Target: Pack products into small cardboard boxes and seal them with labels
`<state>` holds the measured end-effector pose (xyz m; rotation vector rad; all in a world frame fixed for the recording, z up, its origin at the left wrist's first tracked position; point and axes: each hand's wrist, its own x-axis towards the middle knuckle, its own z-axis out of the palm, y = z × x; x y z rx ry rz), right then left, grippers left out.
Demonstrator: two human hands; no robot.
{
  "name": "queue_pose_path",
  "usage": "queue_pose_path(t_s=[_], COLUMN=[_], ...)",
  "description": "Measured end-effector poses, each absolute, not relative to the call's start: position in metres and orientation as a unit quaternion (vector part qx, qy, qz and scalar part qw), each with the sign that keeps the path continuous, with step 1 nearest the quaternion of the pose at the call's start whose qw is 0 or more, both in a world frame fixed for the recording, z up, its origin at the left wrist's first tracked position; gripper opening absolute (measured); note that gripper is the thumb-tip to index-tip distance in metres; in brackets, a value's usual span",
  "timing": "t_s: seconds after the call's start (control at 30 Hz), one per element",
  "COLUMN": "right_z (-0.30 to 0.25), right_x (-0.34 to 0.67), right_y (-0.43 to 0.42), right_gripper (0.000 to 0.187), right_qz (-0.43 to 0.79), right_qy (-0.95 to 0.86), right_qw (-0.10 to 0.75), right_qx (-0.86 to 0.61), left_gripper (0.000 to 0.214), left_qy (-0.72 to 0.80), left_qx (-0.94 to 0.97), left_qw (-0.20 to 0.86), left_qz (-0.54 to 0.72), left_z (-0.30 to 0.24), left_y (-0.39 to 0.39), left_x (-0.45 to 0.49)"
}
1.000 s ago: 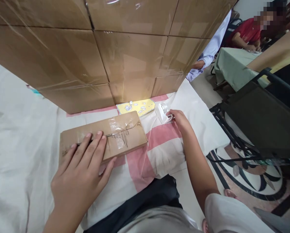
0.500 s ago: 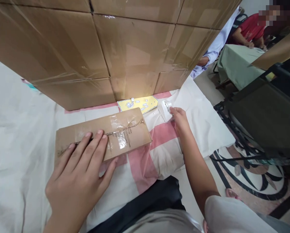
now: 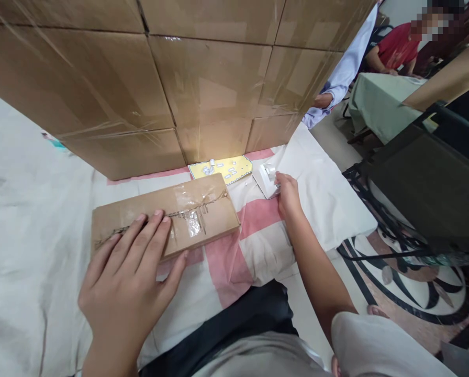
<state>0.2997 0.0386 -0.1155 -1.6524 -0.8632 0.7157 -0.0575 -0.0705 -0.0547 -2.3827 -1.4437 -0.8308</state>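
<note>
A flat cardboard box [image 3: 203,204] lies on the cloth, with strips of clear tape across a torn seam on its top. My left hand [image 3: 134,272] rests flat on its left part, fingers stretched and slightly apart. To the right of the box, my right hand [image 3: 288,195] is closed on the side of a small white object, which looks like a tape dispenser [image 3: 263,182] with a round, roll-like part on top. Its fingertips are partly hidden. Between the box and the stacked cartons lies a yellow sheet [image 3: 238,166] with small pale pieces on it.
A wall of stacked, taped cartons [image 3: 214,84] rises behind the box. Pink and white cloth [image 3: 226,272] covers the surface in front of me. A black folding frame [image 3: 423,173] stands at the right. A co-worker's sleeve [image 3: 346,73] shows behind the cartons; another person [image 3: 399,50] sits farther back.
The view has shifted slightly. The white tape dispenser appears more tilted, showing more of its round part, with my right hand still on it. My left hand stays on the box.
</note>
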Motion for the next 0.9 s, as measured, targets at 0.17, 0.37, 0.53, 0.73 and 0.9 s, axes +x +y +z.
queue_pose_path(t_s=[0.17,0.37,0.53,0.73,0.9], right_z=[-0.111,-0.096,-0.081,-0.064,-0.064], right_x=[0.305,0.315,0.32,0.324,0.327], right_y=[0.038,0.027,0.018,0.011,0.01], right_gripper=[0.037,0.026,0.017,0.013,0.011], right_qz=[0.29,0.336,0.405,0.471,0.524], right_qy=[-0.352,-0.335,-0.321,-0.291,-0.271], right_qw=[0.542,0.497,0.482,0.477,0.48], right_qx=[-0.706,-0.726,-0.708,-0.682,-0.649], left_gripper=[0.078,0.079,0.078,0.078,0.08], left_qy=[-0.494,-0.493,-0.495,-0.499,-0.493], left_qx=[-0.813,-0.813,-0.812,-0.813,-0.813], left_qw=[0.126,0.124,0.128,0.132,0.136], left_qz=[-0.282,-0.283,-0.28,-0.269,-0.28], left_z=[-0.055,-0.055,-0.055,-0.054,-0.055], left_y=[-0.072,-0.075,-0.072,-0.072,-0.073], left_x=[-0.057,-0.058,-0.06,-0.058,-0.058])
